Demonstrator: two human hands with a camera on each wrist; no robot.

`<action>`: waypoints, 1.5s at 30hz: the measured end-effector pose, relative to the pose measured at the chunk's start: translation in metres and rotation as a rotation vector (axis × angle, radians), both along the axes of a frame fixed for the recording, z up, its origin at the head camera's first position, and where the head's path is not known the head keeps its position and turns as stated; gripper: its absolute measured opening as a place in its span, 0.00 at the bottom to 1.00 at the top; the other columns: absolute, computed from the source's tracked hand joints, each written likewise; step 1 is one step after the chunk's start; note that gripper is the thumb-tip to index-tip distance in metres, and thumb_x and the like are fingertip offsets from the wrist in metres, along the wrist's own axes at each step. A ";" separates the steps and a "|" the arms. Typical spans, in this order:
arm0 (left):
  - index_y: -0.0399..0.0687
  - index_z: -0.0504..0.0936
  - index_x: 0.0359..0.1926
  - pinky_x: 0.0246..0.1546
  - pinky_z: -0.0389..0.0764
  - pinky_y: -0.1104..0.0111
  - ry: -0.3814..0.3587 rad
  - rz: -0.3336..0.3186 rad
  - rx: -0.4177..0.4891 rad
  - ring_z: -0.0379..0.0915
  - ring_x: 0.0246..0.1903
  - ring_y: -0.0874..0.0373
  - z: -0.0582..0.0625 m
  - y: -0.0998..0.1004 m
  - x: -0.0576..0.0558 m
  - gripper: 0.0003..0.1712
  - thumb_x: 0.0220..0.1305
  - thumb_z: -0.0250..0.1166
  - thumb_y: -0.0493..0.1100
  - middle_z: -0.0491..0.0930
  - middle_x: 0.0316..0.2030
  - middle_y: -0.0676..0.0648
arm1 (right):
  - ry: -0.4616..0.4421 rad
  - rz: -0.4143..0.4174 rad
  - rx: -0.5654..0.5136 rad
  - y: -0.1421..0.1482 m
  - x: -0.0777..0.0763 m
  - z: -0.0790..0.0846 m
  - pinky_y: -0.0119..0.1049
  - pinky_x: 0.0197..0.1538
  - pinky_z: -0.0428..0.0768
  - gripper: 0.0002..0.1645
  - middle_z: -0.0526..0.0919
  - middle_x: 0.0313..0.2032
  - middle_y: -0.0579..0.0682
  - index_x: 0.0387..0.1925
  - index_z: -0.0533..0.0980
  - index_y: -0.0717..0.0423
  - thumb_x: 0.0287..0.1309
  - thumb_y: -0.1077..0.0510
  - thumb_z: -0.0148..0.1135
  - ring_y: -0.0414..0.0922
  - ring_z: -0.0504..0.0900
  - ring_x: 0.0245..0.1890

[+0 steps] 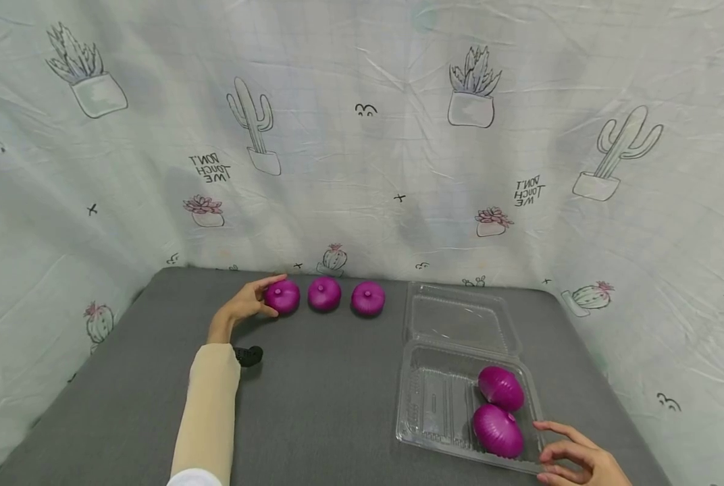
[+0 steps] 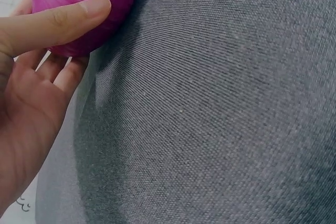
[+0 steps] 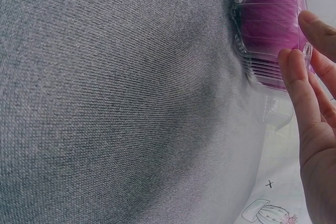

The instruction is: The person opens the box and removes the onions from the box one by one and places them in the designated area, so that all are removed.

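Note:
At the back left of the table my left hand (image 1: 248,300) grips a purple onion (image 1: 283,297), the leftmost in a row. In the left wrist view the thumb lies across the onion (image 2: 89,24) and the fingers curl behind it. Two more purple onions sit to its right, a middle one (image 1: 324,294) and a right one (image 1: 368,298). A clear plastic clamshell box (image 1: 425,439) stands at the front right, its lid folded back. Inside its right half lie two onions, one (image 1: 501,388) behind the other (image 1: 498,430). My right hand (image 1: 583,455) has its loosely bent fingertips at the box's right rim.
A grey cloth covers the table (image 1: 313,405). The box's lid (image 1: 462,317) lies flat towards the back edge. A black strap-like piece (image 1: 249,356) shows beside my left wrist. A white printed curtain (image 1: 362,148) hangs behind and along both sides.

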State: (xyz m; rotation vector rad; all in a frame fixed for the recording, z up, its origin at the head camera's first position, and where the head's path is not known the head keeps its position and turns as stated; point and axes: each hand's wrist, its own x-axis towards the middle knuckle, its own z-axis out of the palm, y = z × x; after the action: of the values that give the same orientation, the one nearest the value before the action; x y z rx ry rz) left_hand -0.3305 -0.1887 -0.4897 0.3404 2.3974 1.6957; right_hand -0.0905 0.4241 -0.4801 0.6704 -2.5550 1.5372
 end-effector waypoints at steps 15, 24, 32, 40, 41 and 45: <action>0.36 0.57 0.71 0.60 0.64 0.44 0.099 0.016 -0.031 0.54 0.66 0.35 -0.001 0.000 -0.004 0.51 0.46 0.67 0.18 0.54 0.69 0.32 | 0.011 0.053 -0.036 0.005 -0.001 -0.002 0.37 0.29 0.83 0.13 0.74 0.54 0.36 0.33 0.78 0.66 0.44 0.79 0.67 0.41 0.82 0.33; 0.36 0.56 0.72 0.67 0.50 0.48 0.092 0.036 0.048 0.41 0.71 0.39 0.003 -0.006 0.004 0.49 0.49 0.65 0.19 0.50 0.72 0.36 | 0.002 0.023 -0.019 0.005 -0.002 -0.002 0.37 0.28 0.83 0.13 0.75 0.53 0.35 0.33 0.79 0.65 0.44 0.77 0.68 0.40 0.82 0.33; 0.40 0.57 0.72 0.67 0.49 0.44 0.151 0.110 0.043 0.45 0.71 0.40 0.006 -0.017 0.019 0.44 0.58 0.68 0.32 0.53 0.71 0.36 | -0.013 0.001 -0.012 0.004 -0.001 -0.002 0.37 0.28 0.83 0.12 0.75 0.53 0.34 0.32 0.79 0.65 0.44 0.77 0.68 0.38 0.81 0.33; 0.40 0.65 0.69 0.65 0.59 0.52 0.233 0.124 0.073 0.55 0.68 0.44 0.010 -0.012 0.038 0.37 0.61 0.68 0.40 0.62 0.68 0.38 | 0.000 -0.065 0.020 0.004 0.002 0.000 0.36 0.27 0.83 0.13 0.76 0.51 0.34 0.30 0.79 0.62 0.41 0.75 0.71 0.37 0.80 0.32; 0.40 0.65 0.68 0.64 0.60 0.52 0.242 0.116 0.077 0.55 0.68 0.44 0.011 -0.010 0.040 0.36 0.61 0.67 0.40 0.63 0.67 0.38 | 0.003 -0.074 0.028 0.003 0.002 0.001 0.36 0.26 0.83 0.13 0.76 0.50 0.34 0.30 0.79 0.61 0.41 0.75 0.72 0.37 0.80 0.32; 0.37 0.67 0.67 0.62 0.63 0.54 0.283 0.052 0.143 0.58 0.66 0.44 0.017 0.005 0.051 0.33 0.62 0.66 0.37 0.64 0.66 0.34 | -0.004 -0.068 0.023 0.001 0.003 0.000 0.38 0.27 0.83 0.12 0.76 0.50 0.36 0.30 0.79 0.62 0.41 0.74 0.72 0.39 0.81 0.31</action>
State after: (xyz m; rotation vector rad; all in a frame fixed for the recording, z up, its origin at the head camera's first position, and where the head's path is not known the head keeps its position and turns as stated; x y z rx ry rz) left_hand -0.2792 -0.1842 -0.4728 0.5802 2.4993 1.9656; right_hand -0.0878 0.4249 -0.4806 0.5770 -2.5742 1.4923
